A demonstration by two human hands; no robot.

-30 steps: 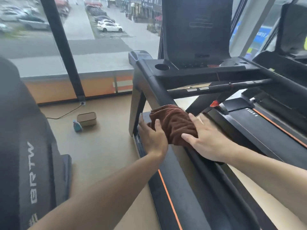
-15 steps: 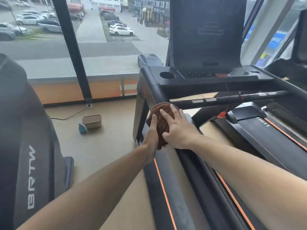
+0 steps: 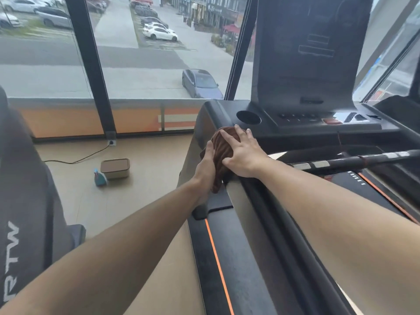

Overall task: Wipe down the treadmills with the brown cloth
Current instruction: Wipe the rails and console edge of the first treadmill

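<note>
Both hands on the cloth at the treadmill upright

Leftmost, at the frame's left edge, stands part of a second treadmill (image 3: 25,201), dark grey with white letters on its side. Right of it, on the tan floor (image 3: 141,201) at centre left, a teal spray bottle (image 3: 99,178) sits just beside a lidded beige box (image 3: 115,168), with a black cable (image 3: 77,159) running to a wall socket behind them.

Near the middle of the frame, the left hand (image 3: 205,169) lies along the left side of the brown cloth (image 3: 223,147), fingers straight and pressed flat against it. That cloth is a bunched, ribbed, rust-brown wad draped over the slanting upright of the main treadmill (image 3: 254,258), just below the round cup holder (image 3: 248,117), with a tail hanging down under the left hand. So it sits squeezed between the two hands. The right hand (image 3: 244,154) presses on its right and top side, fingers spread wide and straight, the fingertips reaching over the upper edge.

Further right, a black handlebar (image 3: 354,160) crosses toward the right edge.
</note>
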